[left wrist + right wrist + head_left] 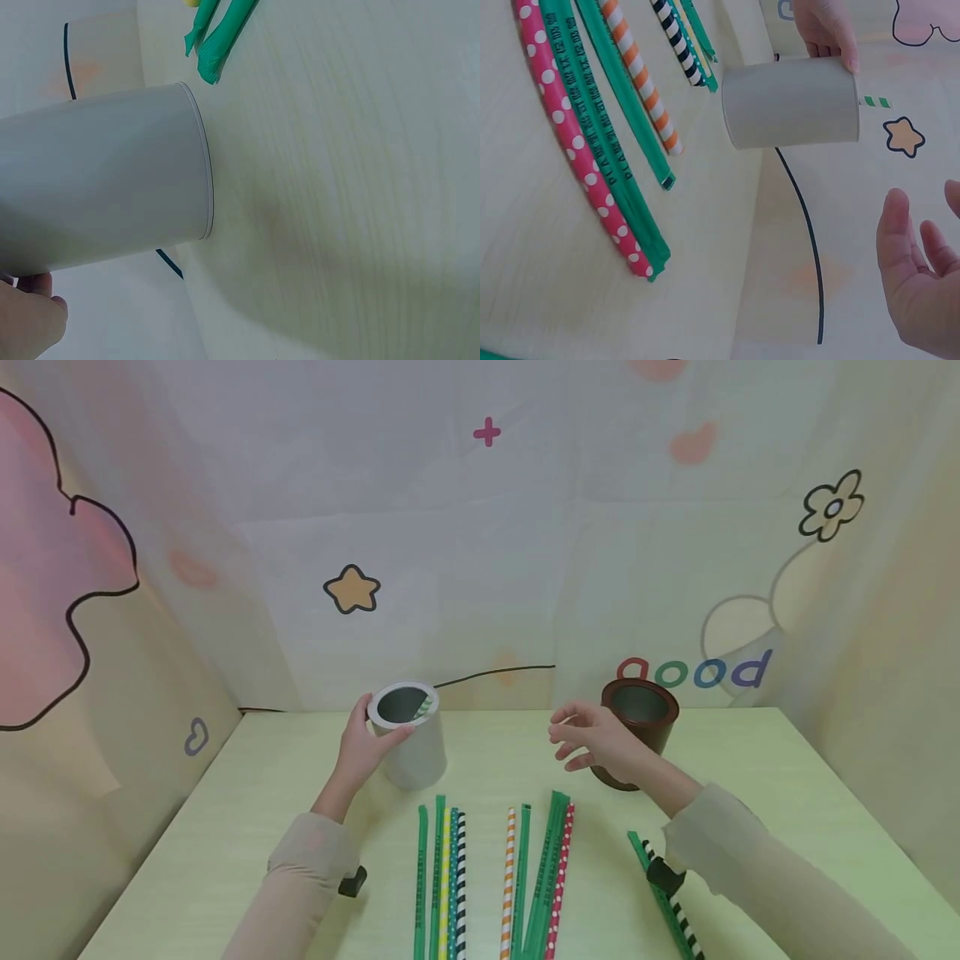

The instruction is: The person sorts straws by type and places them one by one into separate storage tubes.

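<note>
My left hand (363, 750) grips white cup (414, 762) near rim, thumb in front; cup upright toward back of table (240, 860), green-striped straw (424, 707) inside (only upper end shows). My right hand (598, 743) in air, fingers loosely bent, apart, partly covering brown cup (662, 733). Wrapped straws (550, 868) lie nearer me.

The white cup (414, 756) stands upright, gripped by the left hand (367, 749); a green-striped straw (423, 707) leans in it, tip above rim; the brown cup (657, 729) stands upright, partly behind the right hand (600, 742)
</note>
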Demonstrator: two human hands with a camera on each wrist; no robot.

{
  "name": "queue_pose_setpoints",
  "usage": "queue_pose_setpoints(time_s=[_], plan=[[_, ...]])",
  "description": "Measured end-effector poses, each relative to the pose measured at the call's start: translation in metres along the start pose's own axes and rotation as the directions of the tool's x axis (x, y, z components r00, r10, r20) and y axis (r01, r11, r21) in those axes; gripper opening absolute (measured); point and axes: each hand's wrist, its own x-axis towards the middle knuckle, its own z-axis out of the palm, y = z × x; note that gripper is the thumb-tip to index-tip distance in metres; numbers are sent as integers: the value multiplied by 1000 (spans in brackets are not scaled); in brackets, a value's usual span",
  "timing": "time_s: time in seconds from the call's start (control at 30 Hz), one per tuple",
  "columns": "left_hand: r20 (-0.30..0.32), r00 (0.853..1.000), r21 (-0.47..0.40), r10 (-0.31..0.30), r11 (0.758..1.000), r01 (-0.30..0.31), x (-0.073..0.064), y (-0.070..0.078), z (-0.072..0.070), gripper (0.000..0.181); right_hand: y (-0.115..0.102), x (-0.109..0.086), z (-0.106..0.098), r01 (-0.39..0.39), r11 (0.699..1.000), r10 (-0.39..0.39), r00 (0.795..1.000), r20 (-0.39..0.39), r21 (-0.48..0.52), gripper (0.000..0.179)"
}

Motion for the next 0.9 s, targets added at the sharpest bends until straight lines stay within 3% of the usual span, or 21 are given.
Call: queue_pose_setpoints(time_s=[0.2, 0.57, 0.9], plan=[[-2, 1000, 5, 2, 1000, -2, 0, -1, 0, 95, 13, -17, -13, -34, 999, 34, 999, -20, -5, 39], [5, 1000, -4, 6, 1000, -6, -1, -1, 0, 95, 34, -43, -29, -54, 998, 52, 998, 45, 37, 36], [7, 1000, -5, 7, 1000, -7, -1, 0, 0, 94, 62, -62, -40, -142, 990, 142, 988, 58, 0, 34]])
